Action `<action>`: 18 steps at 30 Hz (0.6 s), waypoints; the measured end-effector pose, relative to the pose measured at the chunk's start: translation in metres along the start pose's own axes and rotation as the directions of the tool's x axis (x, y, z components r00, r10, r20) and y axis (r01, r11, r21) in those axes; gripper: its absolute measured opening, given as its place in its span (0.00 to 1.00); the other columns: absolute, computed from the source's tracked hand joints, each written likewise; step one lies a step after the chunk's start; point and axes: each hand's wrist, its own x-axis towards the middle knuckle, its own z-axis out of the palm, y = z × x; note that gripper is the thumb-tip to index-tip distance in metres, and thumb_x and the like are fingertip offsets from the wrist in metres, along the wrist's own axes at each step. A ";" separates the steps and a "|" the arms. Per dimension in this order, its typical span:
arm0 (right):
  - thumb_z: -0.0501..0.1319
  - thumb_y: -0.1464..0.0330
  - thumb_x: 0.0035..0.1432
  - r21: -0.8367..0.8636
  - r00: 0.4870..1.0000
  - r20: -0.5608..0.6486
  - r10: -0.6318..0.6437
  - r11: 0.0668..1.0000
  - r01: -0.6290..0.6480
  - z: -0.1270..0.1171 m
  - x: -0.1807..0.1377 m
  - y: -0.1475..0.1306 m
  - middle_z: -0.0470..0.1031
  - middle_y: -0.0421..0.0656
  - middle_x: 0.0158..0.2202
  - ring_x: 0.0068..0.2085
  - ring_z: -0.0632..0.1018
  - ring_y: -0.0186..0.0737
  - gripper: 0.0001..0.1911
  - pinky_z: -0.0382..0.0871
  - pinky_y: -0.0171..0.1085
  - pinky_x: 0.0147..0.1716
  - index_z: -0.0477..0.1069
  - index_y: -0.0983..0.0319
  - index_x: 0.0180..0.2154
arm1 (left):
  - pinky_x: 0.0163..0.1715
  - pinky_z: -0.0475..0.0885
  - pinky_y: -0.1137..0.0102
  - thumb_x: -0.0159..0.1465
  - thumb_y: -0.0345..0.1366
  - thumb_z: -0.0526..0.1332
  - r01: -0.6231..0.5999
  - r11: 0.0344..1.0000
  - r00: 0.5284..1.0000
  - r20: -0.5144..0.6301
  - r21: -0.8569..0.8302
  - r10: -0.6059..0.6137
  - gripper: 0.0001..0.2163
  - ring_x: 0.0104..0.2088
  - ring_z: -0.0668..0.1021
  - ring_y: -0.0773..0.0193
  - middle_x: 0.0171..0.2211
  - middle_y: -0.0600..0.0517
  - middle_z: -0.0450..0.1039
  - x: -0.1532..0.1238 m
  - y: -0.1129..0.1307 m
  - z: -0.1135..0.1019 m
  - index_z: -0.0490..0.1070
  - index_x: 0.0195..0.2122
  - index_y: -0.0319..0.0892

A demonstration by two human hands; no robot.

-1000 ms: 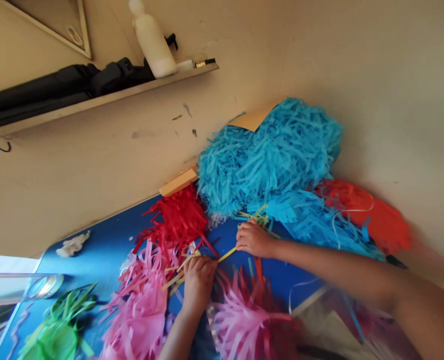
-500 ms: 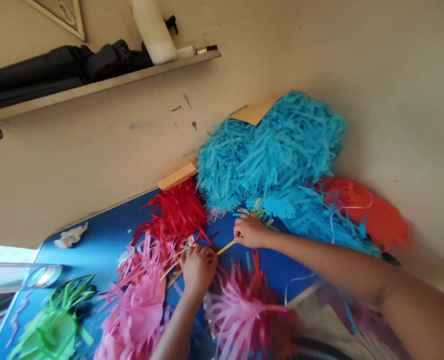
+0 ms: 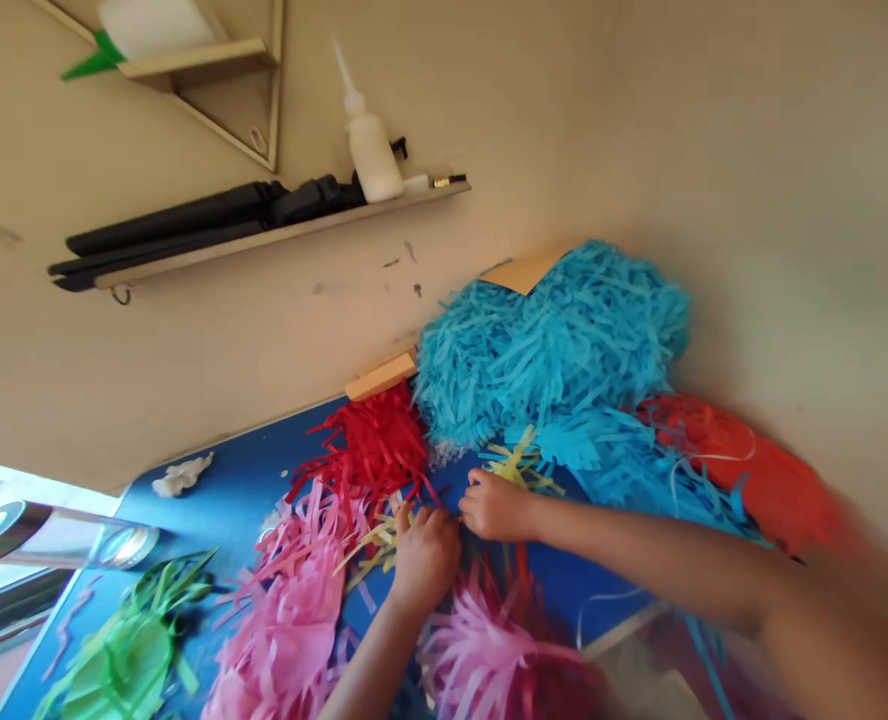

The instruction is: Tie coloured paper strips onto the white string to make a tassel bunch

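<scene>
My left hand (image 3: 427, 550) is closed around part of a yellow paper tassel (image 3: 519, 458), whose fringed strips stick out to its left. My right hand (image 3: 498, 505) grips the same tassel, with more yellow strips spreading out behind it. The two hands almost meet, so the middle of the tassel is hidden. Red fringed paper (image 3: 384, 440) lies just beyond my left hand, and pink fringed paper (image 3: 283, 640) lies left of it. Below my hands is a lighter pink bunch (image 3: 481, 645). A big heap of blue shredded paper (image 3: 556, 340) rises behind my right hand.
The blue table (image 3: 245, 450) meets the wall. Green fringed paper (image 3: 121, 650) and a clear glass (image 3: 106, 537) are on the left. Orange paper (image 3: 759, 470) lies at the right. A wall shelf (image 3: 279, 235) carries a white bottle (image 3: 373, 155) and black items.
My hands have come closer together, covering the twisted yellow strand that showed between them. The camera view has shifted, so more of the shelves shows.
</scene>
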 end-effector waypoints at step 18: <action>0.74 0.52 0.37 0.906 0.855 0.343 0.389 -0.376 -0.192 -0.118 0.026 -0.047 0.72 0.35 0.20 0.22 0.66 0.28 0.23 0.57 0.30 0.24 0.73 0.64 0.23 | 0.51 0.71 0.60 0.63 0.33 0.63 0.001 0.962 0.794 -0.585 -0.272 -0.166 0.04 0.31 0.81 0.63 0.31 0.54 0.81 -0.020 0.014 -0.109 0.76 0.35 0.47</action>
